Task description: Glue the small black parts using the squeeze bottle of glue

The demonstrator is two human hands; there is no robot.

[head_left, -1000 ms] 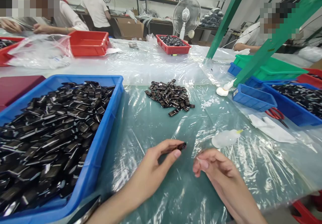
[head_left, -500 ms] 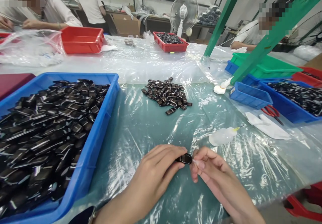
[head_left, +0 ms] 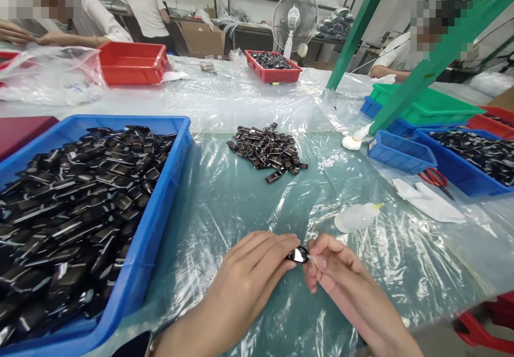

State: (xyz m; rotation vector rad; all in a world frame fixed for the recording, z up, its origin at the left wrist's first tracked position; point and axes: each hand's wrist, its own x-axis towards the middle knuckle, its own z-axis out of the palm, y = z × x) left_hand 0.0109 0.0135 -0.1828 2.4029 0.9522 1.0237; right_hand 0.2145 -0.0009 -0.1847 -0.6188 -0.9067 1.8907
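Glossy black piece (head_left: 299, 255) sat in the left hand (head_left: 243, 279), pinched between thumb and fingers, free end toward the right hand (head_left: 346, 274). Right thumb and fingertips were closed on a small pale sliver (head_left: 311, 258) at that end; contact I could not confirm. Beyond the grip lay a heap of dark pieces (head_left: 268, 151), white flakes (head_left: 331, 161) to its right; beyond and right of the grip, a translucent bottle (head_left: 355, 218); left of the grip stood a blue bin (head_left: 151, 244) heaped with similar pieces
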